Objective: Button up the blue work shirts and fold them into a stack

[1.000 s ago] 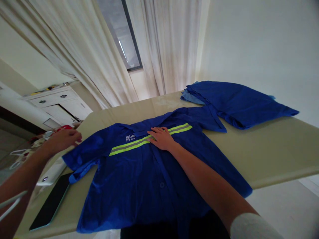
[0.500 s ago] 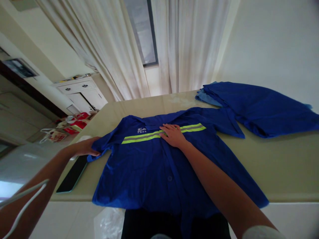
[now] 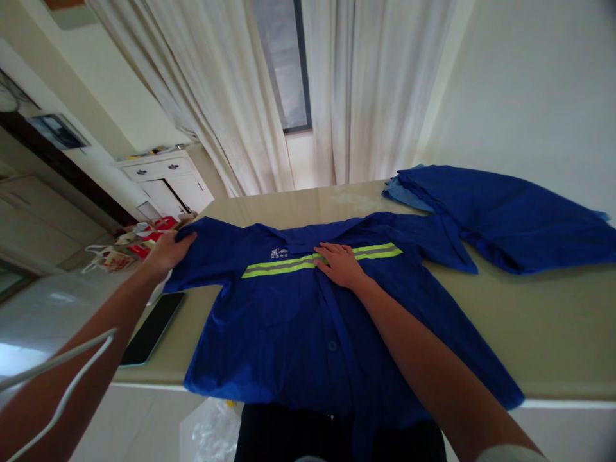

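A blue short-sleeved work shirt (image 3: 279, 327) lies spread on the table (image 3: 543, 333), collar away from me, its lower edge hanging over the front. A yellow-green and grey reflective stripe (image 3: 279, 265) crosses the chest, with a white printed logo above it. My left hand (image 3: 169, 251) is closed on the cuff of the sleeve at the left and holds it stretched outward. My right hand (image 3: 339, 264) lies flat on the chest at the front opening, fingers extended over the stripe.
More folded blue clothing (image 3: 514, 215) lies at the right, touching the right sleeve. A dark phone (image 3: 153, 330) rests near the left edge, and a white object beside it is partly covered by the sleeve. A white cable (image 3: 62, 356) passes in front of my left forearm.
My left hand has moved away from me, pulling the left sleeve out straight and wider. More of the phone shows. My right hand has stayed on the chest; the view has shifted slightly.
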The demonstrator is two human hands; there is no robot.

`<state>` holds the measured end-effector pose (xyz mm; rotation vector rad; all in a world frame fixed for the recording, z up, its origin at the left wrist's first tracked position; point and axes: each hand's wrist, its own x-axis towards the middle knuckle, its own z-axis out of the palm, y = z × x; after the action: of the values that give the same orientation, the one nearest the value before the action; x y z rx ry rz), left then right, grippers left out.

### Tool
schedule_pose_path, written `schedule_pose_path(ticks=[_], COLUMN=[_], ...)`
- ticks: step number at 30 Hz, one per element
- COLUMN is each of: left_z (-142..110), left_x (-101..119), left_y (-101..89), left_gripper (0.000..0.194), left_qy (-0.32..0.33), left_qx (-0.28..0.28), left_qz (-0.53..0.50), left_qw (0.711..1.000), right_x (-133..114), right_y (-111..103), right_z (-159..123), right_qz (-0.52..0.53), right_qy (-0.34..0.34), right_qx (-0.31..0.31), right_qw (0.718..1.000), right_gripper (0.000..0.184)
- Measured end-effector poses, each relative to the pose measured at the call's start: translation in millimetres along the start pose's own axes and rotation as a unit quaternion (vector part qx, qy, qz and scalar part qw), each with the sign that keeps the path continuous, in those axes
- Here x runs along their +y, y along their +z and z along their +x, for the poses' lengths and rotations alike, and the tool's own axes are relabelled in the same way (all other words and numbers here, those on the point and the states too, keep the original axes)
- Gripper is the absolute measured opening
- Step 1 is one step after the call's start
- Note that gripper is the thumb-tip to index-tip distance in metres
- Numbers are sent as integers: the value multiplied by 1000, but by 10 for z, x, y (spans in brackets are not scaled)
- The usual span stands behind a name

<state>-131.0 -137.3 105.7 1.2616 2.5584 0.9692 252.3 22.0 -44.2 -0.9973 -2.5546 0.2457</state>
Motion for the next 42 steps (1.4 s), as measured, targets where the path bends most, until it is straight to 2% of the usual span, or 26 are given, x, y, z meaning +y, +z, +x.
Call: schedule_pose_path(ticks=[2, 4, 5, 6, 8, 11, 14, 16, 19, 22, 24, 27, 30, 33, 36, 38, 40, 42], left_z=[-57, -204, -302, -411, -637, -934, -1083, -1068, -927, -794, -766, -787, -793, -721, -572, -449, -321, -192], left_x=[276, 533, 627, 685, 662, 318, -141, -362, -526, -598, -632, -660, -686, -761, -830, -785, -633, -408], left_y=[-69, -80, -50, 4, 183, 550, 848, 928, 876, 752, 702, 703, 747, 766, 731, 717, 773, 936], left_gripper=[72, 78, 80, 82, 87, 91, 76, 65, 56, 57, 60, 59, 59, 65, 74, 75, 70, 64], left_qy=[35, 112, 155, 189, 241, 307, 335, 318, 278, 248, 253, 273, 256, 275, 283, 287, 295, 288], left_qx=[-46, -154, -217, -265, -296, -235, -169, -116, -79, -60, -57, -56, -39, -71, -143, -151, -112, -75], left_qz=[36, 45, 37, 33, 55, 161, 231, 247, 251, 229, 208, 182, 174, 193, 232, 231, 200, 165], left_qw=[998, 981, 963, 945, 923, 908, 898, 908, 924, 939, 943, 943, 950, 939, 920, 917, 928, 940], right_x=[7, 10, 10, 9, 4, -4, -6, -5, -1, 3, 6, 8, 10, 8, -3, -12, -19, -20], right_y=[3, 0, -4, -9, -20, -25, -19, -14, -13, -11, -5, 5, 8, 0, -8, -9, -9, -13], right_z=[3, 5, 5, 3, -1, -6, -4, 1, 3, -3, -7, -9, -9, -13, -16, -16, -13, -11], right_qz=[4, 7, 8, 9, 9, 7, 8, 7, 5, 8, 11, 11, 12, 14, 15, 14, 13, 13], right_qy=[0, -1, -1, -1, -1, 6, 5, 2, 2, 2, 1, -1, 0, 1, 0, 0, 2, 3], right_qx=[0, -1, -1, -1, -3, -7, -5, -4, -5, -2, -3, -2, 6, 7, 5, 6, 9, 8], right_qw=[1000, 1000, 1000, 1000, 1000, 1000, 1000, 1000, 1000, 1000, 1000, 1000, 1000, 1000, 1000, 1000, 1000, 1000], right_gripper=[46, 46, 46, 46, 47, 48, 48, 48, 49, 48, 48, 48, 47, 47, 47, 47, 46, 46])
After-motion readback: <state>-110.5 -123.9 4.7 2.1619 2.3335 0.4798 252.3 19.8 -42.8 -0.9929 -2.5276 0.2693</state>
